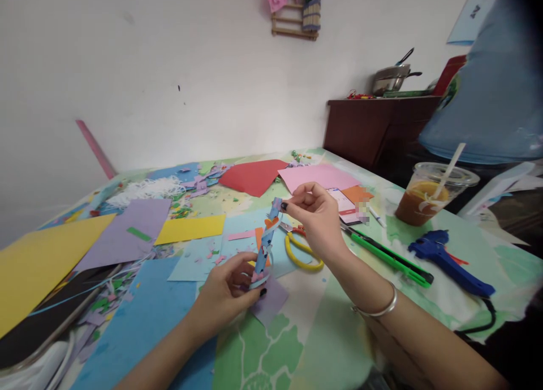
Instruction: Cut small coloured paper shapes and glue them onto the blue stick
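A slim blue paper tube [264, 251], decorated with small orange, pink and dark paper bits and wound with a pale strip, stands tilted between my two hands. My left hand [231, 288] grips its lower end between thumb and fingers. At the upper end, my right hand [311, 211] pinches the tip with thumb and forefinger. Just behind lie yellow-handled scissors [303, 254], partly hidden by my right hand. A purple paper piece [271, 300] rests under the tube's lower end, and light blue paper [199, 260] spreads to its left.
On the right are a green utility knife [390, 257], a blue glue gun [452, 262] with its cord, a lidded drink cup [435, 195] and a phone [343, 206]. Coloured sheets, including red paper [254, 176], and paper scraps cover the left and back. A wall stands behind.
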Demonstrator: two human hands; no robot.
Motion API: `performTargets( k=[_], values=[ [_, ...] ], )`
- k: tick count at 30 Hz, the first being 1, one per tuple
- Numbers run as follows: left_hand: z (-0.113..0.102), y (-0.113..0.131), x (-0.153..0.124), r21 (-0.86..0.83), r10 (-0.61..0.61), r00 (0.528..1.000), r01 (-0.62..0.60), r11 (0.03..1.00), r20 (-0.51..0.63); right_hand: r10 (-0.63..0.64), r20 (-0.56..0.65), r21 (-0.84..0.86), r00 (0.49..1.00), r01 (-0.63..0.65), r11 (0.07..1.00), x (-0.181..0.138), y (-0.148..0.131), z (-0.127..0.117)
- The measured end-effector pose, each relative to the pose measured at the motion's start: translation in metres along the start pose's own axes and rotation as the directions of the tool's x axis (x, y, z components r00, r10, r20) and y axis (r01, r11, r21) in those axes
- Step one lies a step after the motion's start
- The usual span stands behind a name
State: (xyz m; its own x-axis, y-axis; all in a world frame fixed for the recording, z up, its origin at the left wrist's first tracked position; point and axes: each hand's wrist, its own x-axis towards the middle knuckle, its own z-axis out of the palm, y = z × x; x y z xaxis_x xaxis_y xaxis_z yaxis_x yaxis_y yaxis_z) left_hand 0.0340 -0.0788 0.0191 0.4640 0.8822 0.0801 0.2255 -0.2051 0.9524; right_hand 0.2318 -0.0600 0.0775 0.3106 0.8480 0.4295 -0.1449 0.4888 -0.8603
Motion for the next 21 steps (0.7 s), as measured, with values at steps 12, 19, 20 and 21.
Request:
performTargets(
  k=[12,19,20,21],
  values=[
    [-0.004,0.006,-0.001,0.18,0.094,0.992,-0.109,0.978,0.089,0.029,0.044,0.019,0.999,-0.03,0.999,-0.008,-0.001,0.007],
    [-0.018,0.024,0.004,0.195,0.236,0.963,-0.208,0.958,-0.133,0.038,0.092,0.008,0.995,-0.039,0.999,-0.011,-0.005,0.013],
    [-0.018,0.03,0.008,0.188,0.222,0.957,-0.187,0.964,-0.189,0.034,0.1,0.005,0.994,-0.034,0.999,-0.011,-0.006,0.014],
    [-0.019,0.037,0.011,0.167,0.21,0.947,-0.173,0.971,-0.244,0.03,0.105,0.006,0.994,-0.031,1.0,-0.01,-0.007,0.015]
  ],
)
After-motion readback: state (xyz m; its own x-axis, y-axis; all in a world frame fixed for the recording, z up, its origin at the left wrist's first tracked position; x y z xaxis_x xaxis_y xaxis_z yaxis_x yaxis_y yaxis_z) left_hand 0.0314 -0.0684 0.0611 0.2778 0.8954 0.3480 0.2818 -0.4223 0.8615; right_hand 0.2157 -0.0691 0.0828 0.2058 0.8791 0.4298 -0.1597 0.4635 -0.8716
